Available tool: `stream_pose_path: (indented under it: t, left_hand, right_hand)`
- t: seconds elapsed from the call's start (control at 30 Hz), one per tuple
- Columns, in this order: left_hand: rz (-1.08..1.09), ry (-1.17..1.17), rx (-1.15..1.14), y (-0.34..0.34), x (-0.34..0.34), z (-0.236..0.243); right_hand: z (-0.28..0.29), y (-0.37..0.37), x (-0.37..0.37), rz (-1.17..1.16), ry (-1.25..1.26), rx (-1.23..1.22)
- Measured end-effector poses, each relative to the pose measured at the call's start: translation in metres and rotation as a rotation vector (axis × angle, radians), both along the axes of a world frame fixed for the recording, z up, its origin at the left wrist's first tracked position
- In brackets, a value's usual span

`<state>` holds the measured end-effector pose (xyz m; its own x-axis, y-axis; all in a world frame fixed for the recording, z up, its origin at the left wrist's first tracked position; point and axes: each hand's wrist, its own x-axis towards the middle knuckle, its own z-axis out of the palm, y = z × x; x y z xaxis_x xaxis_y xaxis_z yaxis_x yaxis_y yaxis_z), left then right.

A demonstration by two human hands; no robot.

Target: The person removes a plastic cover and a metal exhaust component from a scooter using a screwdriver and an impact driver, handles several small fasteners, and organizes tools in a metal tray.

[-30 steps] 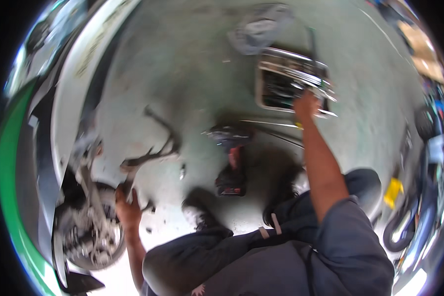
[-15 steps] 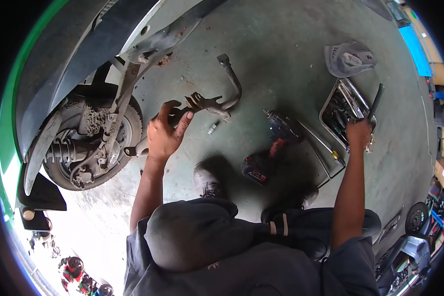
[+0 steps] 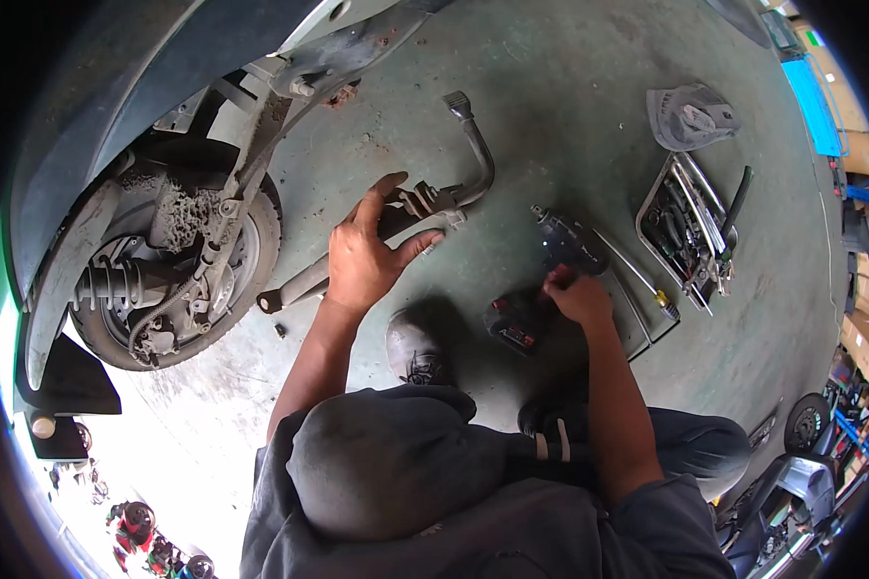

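Observation:
A grimy bent metal lever (image 3: pixel 481 174) with a ribbed pad and a bracket lies on the floor beside the wheel. My left hand (image 3: pixel 365 253) is over its shaft, thumb and fingers spread apart; whether they touch it cannot be made out. The fingers of my right hand (image 3: pixel 581 297) are wrapped round the handle of a black and red cordless impact wrench (image 3: pixel 570 243), which rests on the floor. Most of that handle is hidden by the hand. A small socket, partly covered by my left thumb, is by the lever.
A motorcycle wheel (image 3: pixel 266 227) with muddy suspension stands at left. To the right are a screwdriver (image 3: pixel 664 303), a thin bent bar (image 3: pixel 637 314), a metal tray (image 3: pixel 644 198) full of tools and a grey cap (image 3: pixel 690 118). My shoe (image 3: pixel 415 349) is close to the wrench's battery.
My right hand has left the tool tray, moved left and taken hold of the impact wrench's handle. My left hand remains spread by the lever while the view has shifted slightly.

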<state>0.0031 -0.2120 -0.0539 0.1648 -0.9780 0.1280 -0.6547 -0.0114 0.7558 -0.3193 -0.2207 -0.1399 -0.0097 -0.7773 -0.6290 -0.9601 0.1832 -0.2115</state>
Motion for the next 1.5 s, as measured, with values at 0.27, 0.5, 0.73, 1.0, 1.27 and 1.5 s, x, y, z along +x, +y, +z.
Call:
stream_pose_path:
  t: [0.27,0.5,0.73,1.0,1.27,1.5]
  left_hand:
    - [-0.032,0.013,-0.059,0.005,-0.019,-0.002]
    - [-0.356,-0.189,-0.191,0.012,-0.003,0.000]
    - [-0.444,-0.220,-0.040,0.012,-0.007,0.015]
    - [-0.436,-0.135,-0.091,0.012,-0.004,0.009]
    - [-0.431,-0.051,-0.009,0.014,-0.004,0.000]
    - [-0.362,0.080,0.036,0.017,0.004,0.005]
  right_hand:
    - [-0.071,0.024,0.174,0.460,-0.343,-0.546]
    - [-0.072,0.032,0.156,-0.036,-0.795,-0.172]
    - [0.043,0.017,0.133,-0.850,-1.599,0.777]
    - [0.055,0.027,0.159,-0.783,-1.729,0.486]
    - [0.027,0.033,0.126,-0.570,-1.302,0.066]
    - [-0.081,0.047,0.018,-0.841,-0.327,-0.489]
